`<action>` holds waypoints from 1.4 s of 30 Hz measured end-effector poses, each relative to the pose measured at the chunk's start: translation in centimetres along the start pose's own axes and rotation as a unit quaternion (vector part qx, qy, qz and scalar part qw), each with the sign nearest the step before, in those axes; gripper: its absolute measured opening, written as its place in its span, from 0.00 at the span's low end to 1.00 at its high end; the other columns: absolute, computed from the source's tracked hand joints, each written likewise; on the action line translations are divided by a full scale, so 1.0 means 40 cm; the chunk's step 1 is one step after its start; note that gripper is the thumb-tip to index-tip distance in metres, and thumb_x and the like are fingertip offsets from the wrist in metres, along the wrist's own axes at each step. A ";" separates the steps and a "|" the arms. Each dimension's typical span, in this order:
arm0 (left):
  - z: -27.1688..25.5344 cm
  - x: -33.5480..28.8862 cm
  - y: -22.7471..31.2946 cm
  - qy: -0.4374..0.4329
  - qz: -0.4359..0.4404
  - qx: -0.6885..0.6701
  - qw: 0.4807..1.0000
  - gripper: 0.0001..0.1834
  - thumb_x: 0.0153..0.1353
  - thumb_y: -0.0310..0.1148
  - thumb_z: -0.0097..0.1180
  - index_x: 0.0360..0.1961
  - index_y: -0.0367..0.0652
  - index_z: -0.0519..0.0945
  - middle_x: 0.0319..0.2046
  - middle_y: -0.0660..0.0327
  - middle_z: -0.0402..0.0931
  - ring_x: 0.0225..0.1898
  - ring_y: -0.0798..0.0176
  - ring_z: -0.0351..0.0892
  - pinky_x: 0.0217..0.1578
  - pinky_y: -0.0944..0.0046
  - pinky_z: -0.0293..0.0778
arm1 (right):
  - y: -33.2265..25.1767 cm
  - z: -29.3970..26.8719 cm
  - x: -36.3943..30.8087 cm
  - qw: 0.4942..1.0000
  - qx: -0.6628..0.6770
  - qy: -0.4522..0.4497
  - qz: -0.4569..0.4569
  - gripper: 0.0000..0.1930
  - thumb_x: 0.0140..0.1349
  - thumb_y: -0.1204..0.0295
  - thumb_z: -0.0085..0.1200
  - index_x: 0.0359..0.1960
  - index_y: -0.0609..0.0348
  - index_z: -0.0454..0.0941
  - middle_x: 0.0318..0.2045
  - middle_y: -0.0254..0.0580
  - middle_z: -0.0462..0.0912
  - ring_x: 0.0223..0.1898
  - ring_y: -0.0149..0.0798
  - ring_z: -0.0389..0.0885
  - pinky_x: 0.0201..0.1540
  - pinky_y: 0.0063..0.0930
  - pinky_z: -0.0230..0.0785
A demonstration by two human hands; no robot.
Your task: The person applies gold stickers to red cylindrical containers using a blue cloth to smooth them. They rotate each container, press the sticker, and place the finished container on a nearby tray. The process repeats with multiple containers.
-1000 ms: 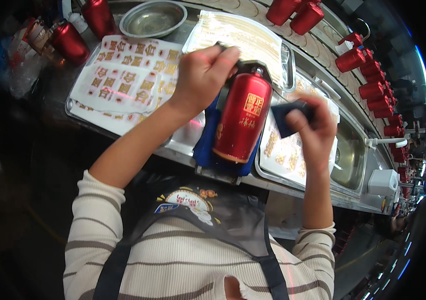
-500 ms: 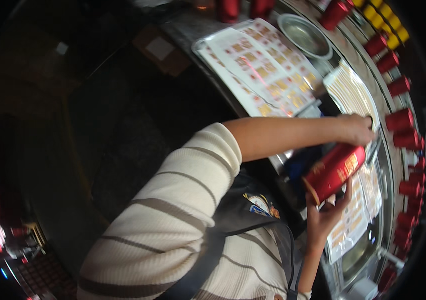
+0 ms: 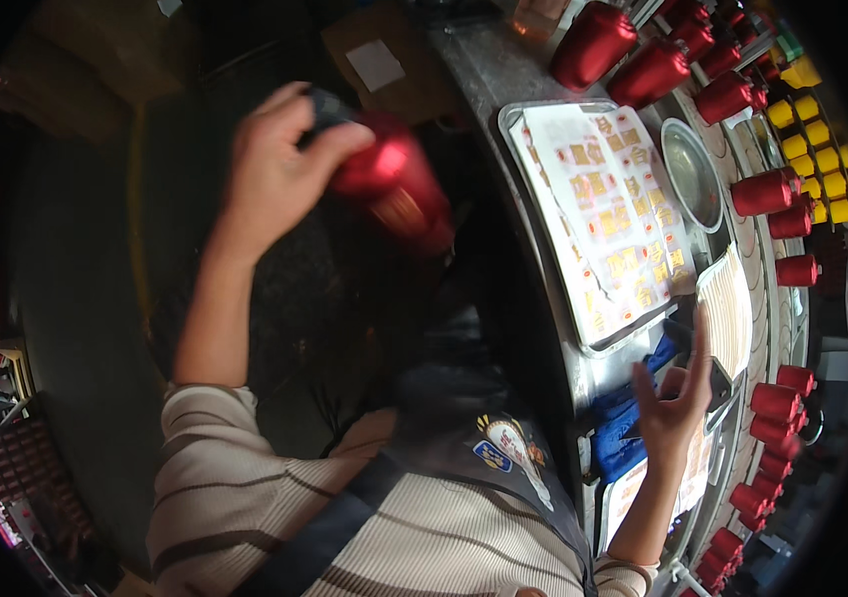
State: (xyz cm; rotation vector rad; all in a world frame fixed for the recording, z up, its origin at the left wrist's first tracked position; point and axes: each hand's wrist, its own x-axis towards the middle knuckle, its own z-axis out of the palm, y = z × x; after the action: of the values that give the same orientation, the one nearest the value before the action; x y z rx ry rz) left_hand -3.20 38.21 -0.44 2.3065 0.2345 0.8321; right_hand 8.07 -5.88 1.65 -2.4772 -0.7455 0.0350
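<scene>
Red bottle (image 3: 399, 194), blurred and tilted, hangs off the bench over the dark floor, its neck end in my left hand (image 3: 294, 149). My left thumb and fingers pinch the dark piece (image 3: 327, 107) at that end; I can't tell whether this is a cap or a separate holder. The step in hand, I'd judge, is shifting the bottle by its neck; the next move calls for a firm pinch and a clear path for the base. What's inside is hidden.

My right hand (image 3: 677, 398) is over the bench, thumb and index finger spread, the other fingers curled. A black piece (image 3: 718, 383) shows just beside them, and I can't tell whether they hold it. Near that wrist lies a bunched blue cloth (image 3: 618, 448).

Beyond, a metal tray (image 3: 631, 335) holds white sheets (image 3: 583, 199) bearing gold and red motifs. Just past it sits a round metal bowl (image 3: 664, 164); whether there's liquid in it, I can't say. Near the bowl, a pale stack of striped strips (image 3: 727, 308) lies on the bench.

Two upright-looking red bottles (image 3: 623, 60) stand by the tray's far end. Farther still, more red bottles (image 3: 774, 403) line the curved conveyor, and yellow pieces (image 3: 817, 159) sit in rows behind.
</scene>
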 end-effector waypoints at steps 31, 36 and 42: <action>0.279 0.042 -1.241 0.048 -0.466 0.309 0.828 0.13 0.63 0.41 0.59 0.38 0.44 0.84 0.42 0.49 0.82 0.46 0.43 0.81 0.46 0.46 0.78 | 0.154 -0.266 -0.105 0.892 -0.233 0.111 0.370 0.25 0.62 0.69 0.63 0.61 0.61 0.76 0.58 0.52 0.79 0.57 0.46 0.78 0.61 0.39 0.70; 0.341 0.053 -1.451 0.030 -0.466 0.316 0.826 0.14 0.65 0.42 0.57 0.38 0.43 0.85 0.41 0.48 0.82 0.44 0.43 0.82 0.45 0.47 0.78 | 0.175 -0.261 0.045 0.861 -0.312 0.097 0.389 0.24 0.60 0.70 0.63 0.58 0.61 0.77 0.55 0.51 0.81 0.55 0.45 0.79 0.59 0.37 0.71; 0.509 0.002 -1.717 0.040 -0.375 0.256 0.890 0.12 0.65 0.38 0.54 0.37 0.42 0.85 0.38 0.47 0.82 0.44 0.41 0.82 0.45 0.46 0.78 | 0.125 -0.301 0.093 0.808 -0.389 0.100 0.431 0.23 0.57 0.70 0.62 0.56 0.61 0.79 0.51 0.50 0.83 0.53 0.45 0.81 0.58 0.35 0.71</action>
State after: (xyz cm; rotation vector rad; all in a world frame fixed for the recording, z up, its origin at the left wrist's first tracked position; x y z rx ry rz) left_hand 13.21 79.80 -56.40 2.3240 1.4253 0.4817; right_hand 15.87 -13.42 9.78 -3.2972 0.6630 -0.2440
